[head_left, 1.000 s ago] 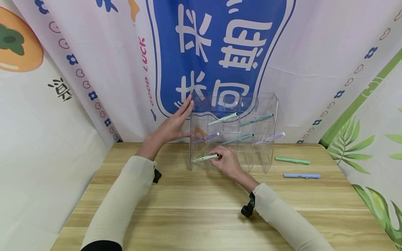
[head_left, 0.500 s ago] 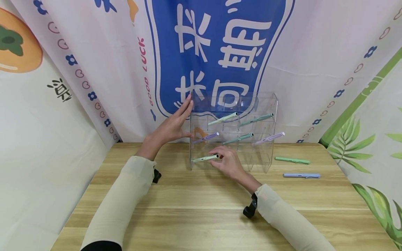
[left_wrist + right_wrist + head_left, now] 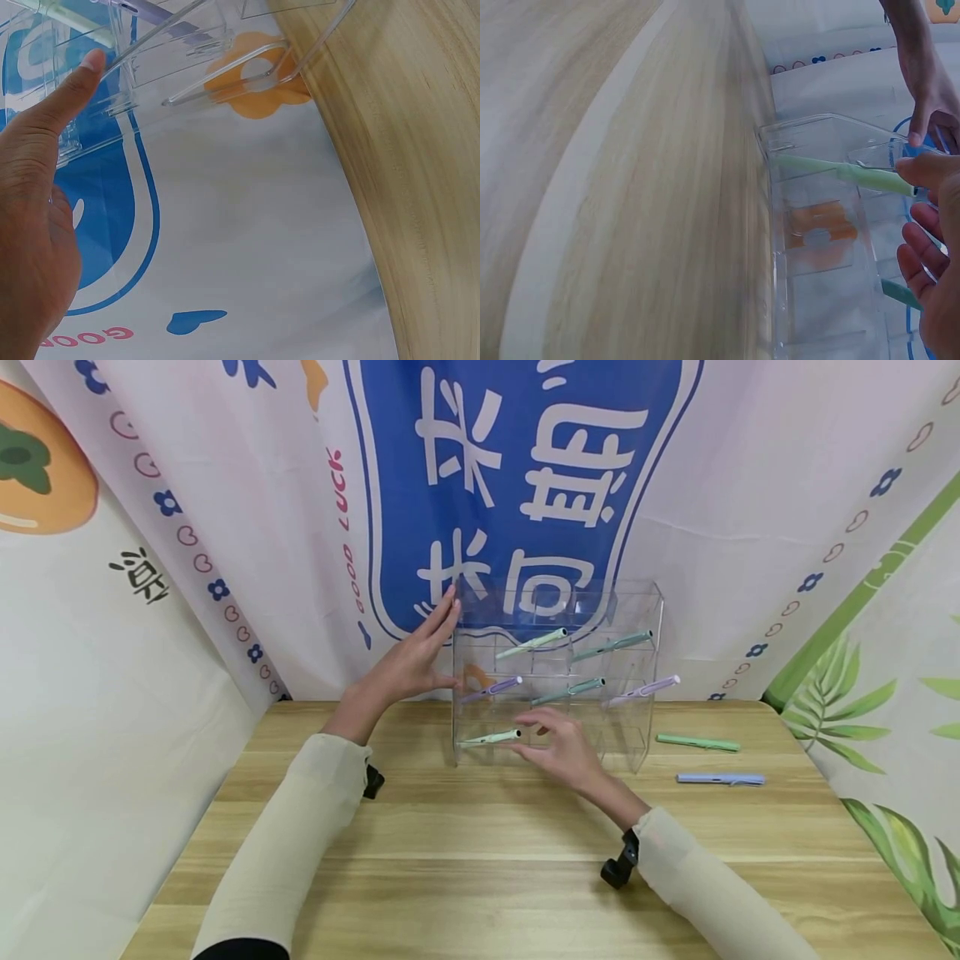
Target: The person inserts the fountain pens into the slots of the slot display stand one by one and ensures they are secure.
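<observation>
A clear acrylic pen rack (image 3: 454, 718) stands upright on the wooden table. My left hand (image 3: 408, 664) rests against its left side, fingers near the top and thumb lower on the edge; in the left wrist view that thumb (image 3: 79, 86) lies along the panel. A pale green pen (image 3: 491, 738) sits slanted in the bottom row at the left. Just right of its capped end is my right hand (image 3: 562, 747), thumb and fingers spread apart. In the right wrist view, the right thumb (image 3: 926, 169) overlaps the pen's end.
Higher rows hold a mint pen (image 3: 532, 644), teal pens (image 3: 612, 646) (image 3: 568, 691), a purple pen (image 3: 491, 690) and a lilac pen (image 3: 645, 690). A green pen (image 3: 697, 743) and a blue pen (image 3: 721, 780) lie on the table (image 3: 465, 877), right of the rack. A printed curtain (image 3: 712, 552) hangs behind.
My right hand has let go of the pale green pen in the bottom row and moved slightly right, its fingers opening. The pen stays in place. My left hand has not moved.
</observation>
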Tool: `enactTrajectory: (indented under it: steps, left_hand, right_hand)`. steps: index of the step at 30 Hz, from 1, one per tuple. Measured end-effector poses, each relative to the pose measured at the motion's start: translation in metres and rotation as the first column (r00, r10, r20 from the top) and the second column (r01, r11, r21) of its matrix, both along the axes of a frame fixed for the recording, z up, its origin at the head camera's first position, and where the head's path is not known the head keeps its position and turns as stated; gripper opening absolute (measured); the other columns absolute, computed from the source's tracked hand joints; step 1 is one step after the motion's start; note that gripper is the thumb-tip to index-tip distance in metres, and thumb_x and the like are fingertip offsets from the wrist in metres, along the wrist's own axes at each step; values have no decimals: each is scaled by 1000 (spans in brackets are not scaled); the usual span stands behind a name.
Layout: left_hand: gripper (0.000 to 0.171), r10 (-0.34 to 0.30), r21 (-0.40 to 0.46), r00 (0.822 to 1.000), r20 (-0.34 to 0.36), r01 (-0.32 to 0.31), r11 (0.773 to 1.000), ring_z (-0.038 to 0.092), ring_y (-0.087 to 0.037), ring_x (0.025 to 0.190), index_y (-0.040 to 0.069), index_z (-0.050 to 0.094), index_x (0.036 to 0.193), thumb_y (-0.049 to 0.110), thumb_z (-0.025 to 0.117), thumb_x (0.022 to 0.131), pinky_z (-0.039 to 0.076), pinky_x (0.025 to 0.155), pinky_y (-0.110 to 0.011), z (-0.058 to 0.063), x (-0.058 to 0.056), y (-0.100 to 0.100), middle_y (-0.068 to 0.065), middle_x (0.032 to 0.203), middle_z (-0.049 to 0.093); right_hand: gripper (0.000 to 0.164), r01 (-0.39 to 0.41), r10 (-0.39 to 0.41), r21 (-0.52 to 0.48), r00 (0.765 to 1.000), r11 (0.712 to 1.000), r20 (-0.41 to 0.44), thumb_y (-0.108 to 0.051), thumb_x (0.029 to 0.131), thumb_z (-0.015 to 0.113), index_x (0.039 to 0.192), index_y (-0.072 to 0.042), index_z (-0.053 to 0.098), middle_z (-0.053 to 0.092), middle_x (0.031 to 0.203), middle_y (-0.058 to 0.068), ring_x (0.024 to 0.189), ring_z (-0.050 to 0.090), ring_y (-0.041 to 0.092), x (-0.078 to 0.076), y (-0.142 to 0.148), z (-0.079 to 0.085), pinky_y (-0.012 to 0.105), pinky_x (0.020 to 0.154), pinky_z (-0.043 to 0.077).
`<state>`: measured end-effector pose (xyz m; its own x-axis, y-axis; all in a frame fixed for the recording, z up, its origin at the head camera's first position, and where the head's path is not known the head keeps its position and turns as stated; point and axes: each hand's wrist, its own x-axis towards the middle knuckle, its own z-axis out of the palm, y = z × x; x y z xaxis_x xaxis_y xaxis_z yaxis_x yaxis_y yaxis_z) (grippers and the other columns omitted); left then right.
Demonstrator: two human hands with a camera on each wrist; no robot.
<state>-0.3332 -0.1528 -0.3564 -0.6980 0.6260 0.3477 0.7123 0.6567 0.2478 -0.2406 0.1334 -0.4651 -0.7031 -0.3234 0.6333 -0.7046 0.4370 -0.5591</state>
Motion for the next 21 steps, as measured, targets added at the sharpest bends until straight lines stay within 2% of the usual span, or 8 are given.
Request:
enactTrajectory:
  steps: [6, 11, 14, 21]
  left_hand:
    - [131, -15, 6, 1000, -15, 15, 1000, 31, -38, 158, 3, 7, 170, 18, 98, 77, 63, 87, -42, -1, 0, -1, -10, 179, -12]
    - [130, -28, 11, 999, -25, 28, 1000, 31, -40, 157, 1, 8, 169, 15, 98, 76, 63, 90, -45, -1, -1, -1, -12, 178, -11]
    - [130, -27, 15, 999, -20, 28, 1000, 31, -40, 157, 1, 8, 169, 15, 98, 76, 62, 92, -46, -1, 0, -1, -11, 179, -11]
    - [130, -30, 13, 999, -14, 30, 999, 31, -39, 157, 2, 8, 169, 16, 98, 77, 63, 90, -45, 0, 0, -1, -11, 178, -12]
  right_hand:
    - [42, 11, -11, 10, 999, 1000, -31, -4, 74, 95, 113, -2, 79, 79, 109, 14, 84, 74, 26, 8, 14, 3, 39, 74, 65]
    - [42, -2, 2, 19, 1000, 1000, -22, -6, 75, 95, 114, -2, 79, 79, 113, 14, 88, 75, 27, 12, 26, 4, 47, 74, 65]
    - [40, -17, 17, 32, 1000, 999, -5, -7, 76, 95, 113, -2, 79, 79, 114, 14, 91, 75, 28, 14, 33, 4, 46, 75, 65]
    - [39, -47, 50, 57, 998, 997, -49, -4, 73, 95, 108, 0, 79, 79, 109, 15, 92, 76, 27, 17, 50, 2, 33, 74, 65]
